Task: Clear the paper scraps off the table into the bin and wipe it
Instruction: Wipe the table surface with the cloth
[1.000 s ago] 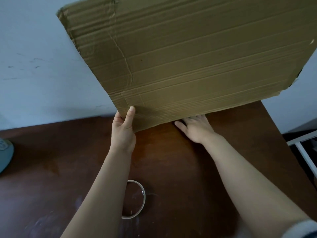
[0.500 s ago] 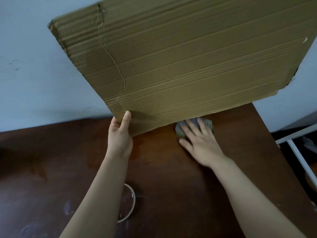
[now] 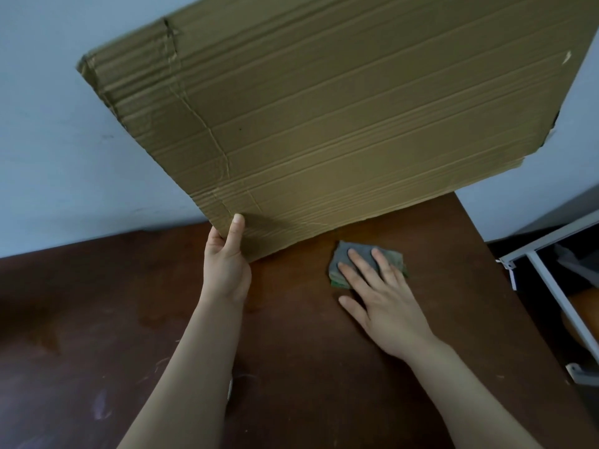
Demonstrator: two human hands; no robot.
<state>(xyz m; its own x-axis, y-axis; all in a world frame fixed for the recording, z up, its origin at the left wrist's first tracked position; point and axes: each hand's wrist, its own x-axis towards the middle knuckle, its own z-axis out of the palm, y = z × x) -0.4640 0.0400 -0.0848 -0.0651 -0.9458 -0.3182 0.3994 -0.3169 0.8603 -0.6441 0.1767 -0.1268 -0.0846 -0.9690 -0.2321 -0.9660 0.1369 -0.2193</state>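
A person is standing over a dark brown wooden counter (image 3: pixel 324 367) set against a pale blue wall (image 3: pixel 64 124), seen from a camera on their head. The left hand (image 3: pixel 227 267) is holding up a large sheet of creased brown cardboard (image 3: pixel 324 124) by its lower left corner, the grip closed on the edge with the thumb lying across the front face. The sheet is tilting up and away, its lower edge lifted just clear of the counter.

The right hand (image 3: pixel 382 303) is lying flat and open, fingers spread, pressing down on a small folded grey-green cloth (image 3: pixel 353 257) on the counter just in front of the cardboard's lower edge. A second ago this hand was reaching under the raised sheet with the cloth hidden; half a second ago the cloth was only emerging at the edge. Now hand and cloth are sitting fully in the open, nearer the person.

That suggests the wiping step is well under way, with the strip beneath the cardboard probably just covered. No paper scraps are visible on the counter, so the clearing step looks done, and no bin is identifiable in view. Faint pale smears are showing on the near left of the counter, likely still needing a pass. A white metal frame (image 3: pixel 551 286) is standing beside the counter on the right.
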